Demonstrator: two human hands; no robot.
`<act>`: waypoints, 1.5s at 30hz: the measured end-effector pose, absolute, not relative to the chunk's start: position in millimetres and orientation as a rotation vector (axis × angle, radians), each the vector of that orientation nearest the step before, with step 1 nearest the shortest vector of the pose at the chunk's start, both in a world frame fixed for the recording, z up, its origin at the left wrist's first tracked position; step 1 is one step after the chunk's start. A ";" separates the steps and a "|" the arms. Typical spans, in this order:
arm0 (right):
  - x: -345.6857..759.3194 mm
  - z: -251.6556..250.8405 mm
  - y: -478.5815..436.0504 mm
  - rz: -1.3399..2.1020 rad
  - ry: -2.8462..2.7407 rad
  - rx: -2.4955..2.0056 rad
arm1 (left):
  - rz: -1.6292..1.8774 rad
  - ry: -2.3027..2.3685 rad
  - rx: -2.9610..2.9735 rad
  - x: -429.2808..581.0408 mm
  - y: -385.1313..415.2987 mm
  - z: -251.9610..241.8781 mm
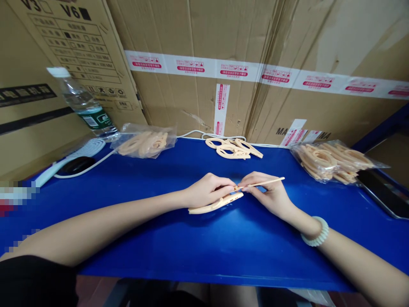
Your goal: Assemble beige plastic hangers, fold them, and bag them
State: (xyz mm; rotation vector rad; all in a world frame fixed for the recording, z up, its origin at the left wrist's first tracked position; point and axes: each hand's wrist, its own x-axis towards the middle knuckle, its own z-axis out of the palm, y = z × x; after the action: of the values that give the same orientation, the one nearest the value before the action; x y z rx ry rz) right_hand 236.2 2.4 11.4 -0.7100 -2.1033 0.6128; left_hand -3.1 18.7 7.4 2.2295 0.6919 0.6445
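Observation:
My left hand [212, 191] is closed around a curved, slotted beige plastic piece [217, 205], which looks like an arm of a folding hanger. Fingers of my right hand [271, 194] pinch a thin beige plastic piece [266, 182], seen edge-on and pointing up to the right. The fingertips of both hands meet over the inner ends of the pieces, so I cannot tell whether they are joined. Both hands are just above the blue table [204, 251]. Beyond them lie several similar loop-shaped beige pieces [233, 150], loosely overlapping.
Clear bags of beige pieces lie at back left [147, 143] and right [332, 160]. A water bottle [87, 106], a coiled white cable [86, 149] and a black mouse-like object [78, 165] are at left. A dark phone [386, 194] lies far right. Cardboard boxes [191, 98] wall the back.

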 end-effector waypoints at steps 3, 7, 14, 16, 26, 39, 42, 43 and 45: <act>236.2 12.6 0.8 0.546 -2.162 -0.669 | 0.644 0.658 2.302 -2.8 19.5 7.6; 234.8 14.2 -2.2 0.430 -2.211 -0.617 | 0.641 0.636 2.371 -2.3 20.4 6.9; 233.6 12.5 -6.5 0.218 -2.291 -0.570 | 0.646 0.596 2.373 -1.5 19.9 11.0; 233.5 12.4 -7.3 0.161 -2.312 -0.553 | 0.638 0.594 2.376 -1.4 19.9 12.4; 232.0 18.8 -10.3 0.032 -2.404 -0.519 | 0.636 0.570 2.368 -1.6 22.2 11.4; 270.5 45.6 19.6 0.399 -2.107 -1.328 | 0.635 0.510 1.193 3.5 39.3 -1.5; 283.0 42.5 27.8 0.574 -2.123 -1.579 | 0.751 0.584 1.023 3.2 42.0 3.3; 284.6 41.1 28.9 0.607 -2.115 -1.631 | 0.787 0.617 0.960 3.0 42.2 5.4; 284.8 38.6 29.4 0.636 -2.092 -1.703 | 0.836 0.667 0.845 2.5 42.8 8.8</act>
State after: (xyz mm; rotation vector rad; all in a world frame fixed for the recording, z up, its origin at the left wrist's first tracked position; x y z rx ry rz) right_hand 284.8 29.4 38.6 -1.7030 -2.0919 0.6356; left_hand 2.5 42.8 8.8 0.8451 0.6669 0.8357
